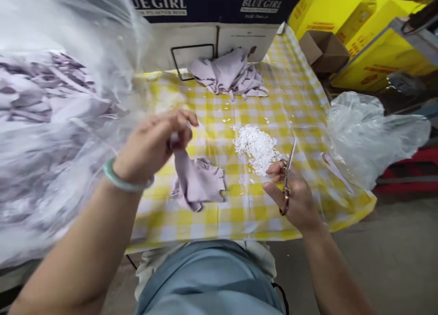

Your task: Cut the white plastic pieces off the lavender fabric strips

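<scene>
My left hand [160, 139], with a pale green bangle on its wrist, is closed on one end of a lilac piece of fabric [201, 180]. The rest of that piece drapes down onto the checked cloth. In my right hand [297, 196] is a pair of scissors [288, 173], its finger loops around my fingers and its blades pointing up and away from me. Just left of the scissors lies a heap of small white snippets [256, 146]. Another lilac fabric bundle [231, 73] rests at the far side.
A yellow-and-white checked cloth [236, 219] covers the table. At left, a big clear plastic bag [112, 36] holds lilac fabric. A clear bag [369, 137] and a lilac strip [337, 171] lie right. Behind are beer cartons [212, 4], a small brown box [323, 50] and yellow bags.
</scene>
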